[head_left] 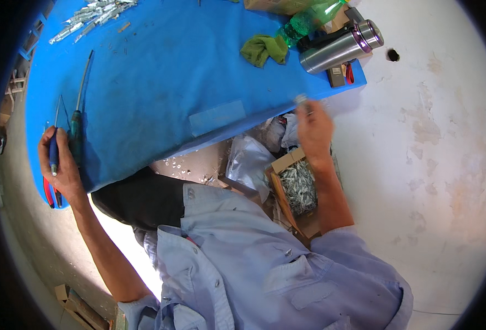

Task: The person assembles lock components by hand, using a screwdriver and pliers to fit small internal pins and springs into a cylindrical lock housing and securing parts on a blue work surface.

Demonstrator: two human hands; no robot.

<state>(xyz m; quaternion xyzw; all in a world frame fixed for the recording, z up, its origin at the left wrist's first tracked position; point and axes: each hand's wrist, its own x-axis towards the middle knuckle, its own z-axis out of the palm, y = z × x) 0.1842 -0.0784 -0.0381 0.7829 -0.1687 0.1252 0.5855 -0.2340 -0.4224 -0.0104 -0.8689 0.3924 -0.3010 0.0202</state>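
At the table's left edge, my left hand [61, 159] is closed around the blue handle of a thin-shafted screwdriver [53, 146], its tip pointing away from me. A longer screwdriver with a green handle [76, 129] lies right beside those fingers. My right hand [315, 132] is raised past the table's front edge, above an open cardboard box of metal pieces [298, 190]. Its fingers pinch a small silvery metal piece [301, 99], smeared by motion. Red-handled pliers [48, 192] lie just below my left hand, partly hidden.
A blue-covered table [155, 82] spans the view. Silvery metal parts [97, 16] are heaped at its far left. At the far right are a steel flask [336, 50], a green bottle [303, 26] and a green cloth [263, 49]. A white wall [424, 165] stands close on the right.
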